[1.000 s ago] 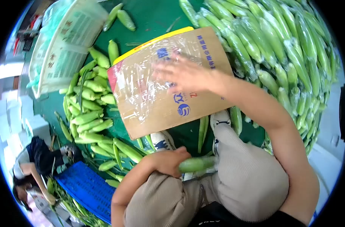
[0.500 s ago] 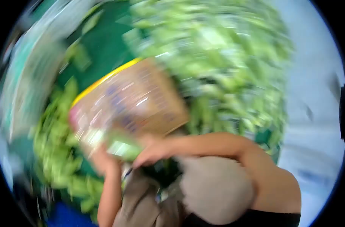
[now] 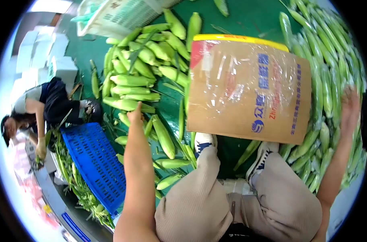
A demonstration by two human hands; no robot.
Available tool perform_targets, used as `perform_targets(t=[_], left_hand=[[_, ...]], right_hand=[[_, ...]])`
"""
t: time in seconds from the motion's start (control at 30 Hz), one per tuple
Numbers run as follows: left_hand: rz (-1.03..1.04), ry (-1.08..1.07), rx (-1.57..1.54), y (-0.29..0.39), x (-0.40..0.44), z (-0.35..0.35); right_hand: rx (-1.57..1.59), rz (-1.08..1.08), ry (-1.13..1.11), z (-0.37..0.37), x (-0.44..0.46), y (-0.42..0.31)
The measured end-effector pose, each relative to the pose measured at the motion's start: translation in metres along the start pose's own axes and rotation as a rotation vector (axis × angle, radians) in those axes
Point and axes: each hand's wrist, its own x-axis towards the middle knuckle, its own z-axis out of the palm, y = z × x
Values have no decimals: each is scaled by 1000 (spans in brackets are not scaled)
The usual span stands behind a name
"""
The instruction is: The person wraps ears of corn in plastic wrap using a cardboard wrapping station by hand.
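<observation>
My left hand [image 3: 136, 114] reaches to a pile of unwrapped green corn ears [image 3: 131, 80], a finger stretched out at the end of one ear. Nothing shows in its grasp. On the far right, my right hand [image 3: 350, 104] is at a heap of corn ears in clear film [image 3: 328, 80]. Its fingers are blurred, so whether they grip a wrapped ear is unclear. Between the hands, in front of my feet, lies a cardboard box [image 3: 232, 117] with printed lettering, a yellow edge strip and shiny clear film over its top.
A white plastic basket [image 3: 115, 20] stands at the upper left. At left, a co-worker [image 3: 50, 101] sits bent over beside a blue crate [image 3: 97, 161], with stripped leaves [image 3: 76, 181] along it. The floor covering [image 3: 240, 20] is green.
My hands were together over the box on a film-wrapped ear of corn. They have moved apart, the left to the bare corn and the right to the wrapped heap. My view has turned left.
</observation>
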Motion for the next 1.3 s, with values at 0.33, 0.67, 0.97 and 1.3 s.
perform_targets(t=[0.33, 0.67, 0.97, 1.3], left_hand=[[812, -733, -468, 149, -265, -29], [1793, -690, 574, 224, -415, 74], [1778, -680, 456, 241, -385, 87], [1544, -189, 223, 134, -329, 43]], right_hand=[[-1118, -458, -861, 138, -126, 12], [-464, -304, -487, 162, -143, 58], [-951, -903, -650, 270, -96, 50], [-915, -831, -659, 253, -102, 51]])
